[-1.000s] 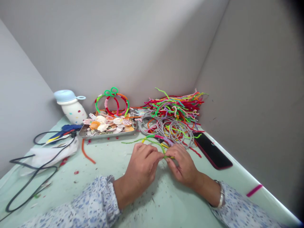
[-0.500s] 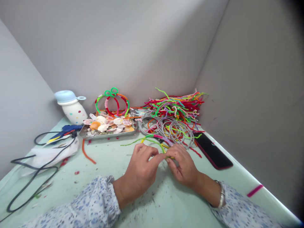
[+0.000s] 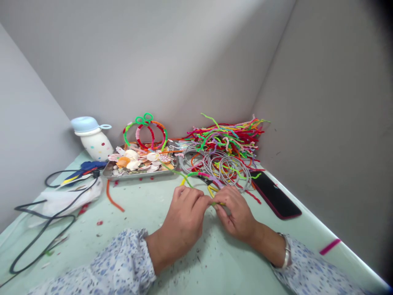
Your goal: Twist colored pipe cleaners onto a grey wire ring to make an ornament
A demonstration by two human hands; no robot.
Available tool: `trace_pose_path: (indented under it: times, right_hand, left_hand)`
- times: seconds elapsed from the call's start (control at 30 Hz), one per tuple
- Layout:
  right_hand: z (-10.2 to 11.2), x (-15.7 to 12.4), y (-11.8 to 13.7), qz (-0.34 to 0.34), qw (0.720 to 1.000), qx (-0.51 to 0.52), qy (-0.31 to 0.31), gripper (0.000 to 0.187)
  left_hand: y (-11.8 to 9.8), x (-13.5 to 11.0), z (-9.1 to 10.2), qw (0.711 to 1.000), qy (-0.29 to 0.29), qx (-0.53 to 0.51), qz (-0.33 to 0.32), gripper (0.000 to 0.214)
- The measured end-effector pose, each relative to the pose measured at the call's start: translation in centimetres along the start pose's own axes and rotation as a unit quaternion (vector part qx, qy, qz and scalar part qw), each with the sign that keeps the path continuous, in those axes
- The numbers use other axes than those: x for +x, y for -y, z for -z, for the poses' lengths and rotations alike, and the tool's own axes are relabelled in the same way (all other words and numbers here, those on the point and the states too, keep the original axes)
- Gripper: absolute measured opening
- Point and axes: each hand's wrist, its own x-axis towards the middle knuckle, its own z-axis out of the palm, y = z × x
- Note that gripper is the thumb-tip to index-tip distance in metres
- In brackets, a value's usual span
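Note:
My left hand (image 3: pixel 186 225) and my right hand (image 3: pixel 235 213) meet fingertip to fingertip over the table, both pinched closed. Between them is a ring wrapped in fuzzy pipe cleaner (image 3: pixel 193 174), its far arc showing yellow, green, pink and purple; its near part is hidden by my fingers. My left fingers pinch a light green pipe cleaner (image 3: pixel 175 171), whose loose end sticks up and left toward the tray. My right thumb and forefinger grip the ring where a bit of green shows. Just behind lies a yellow-handled tool (image 3: pixel 211 191), partly covered.
A metal tray (image 3: pixel 138 177) of seashells stands behind, with two wrapped rings (image 3: pixel 152 137) upright in it. Grey wire coils (image 3: pixel 231 172) lie before a pipe cleaner heap (image 3: pixel 227 137). A phone (image 3: pixel 276 194) is at right; a bottle (image 3: pixel 95 141) and black cable (image 3: pixel 50 221) at left.
The green pipe cleaner's loose end has swung from lying out leftward to pointing up toward the tray. My left hand has turned slightly, its fingers curled closer; my right hand has barely moved.

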Motion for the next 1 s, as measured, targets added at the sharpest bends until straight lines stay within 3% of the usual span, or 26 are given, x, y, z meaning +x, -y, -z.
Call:
trace_pose_path:
  times: [0.47,1.0]
  right_hand:
    - [-0.02,-0.18,-0.24,-0.001,1.000,-0.015,0.008,0.013]
    - [-0.01,-0.20,-0.25,0.010,0.999,-0.031,0.029,0.013]
  left_hand:
    - [0.16,0.14,-0.01,1.000,0.005,-0.014,0.013,0.018]
    - [0.20,0.27,-0.35,0.995,0.082,-0.003,0.059,0.015]
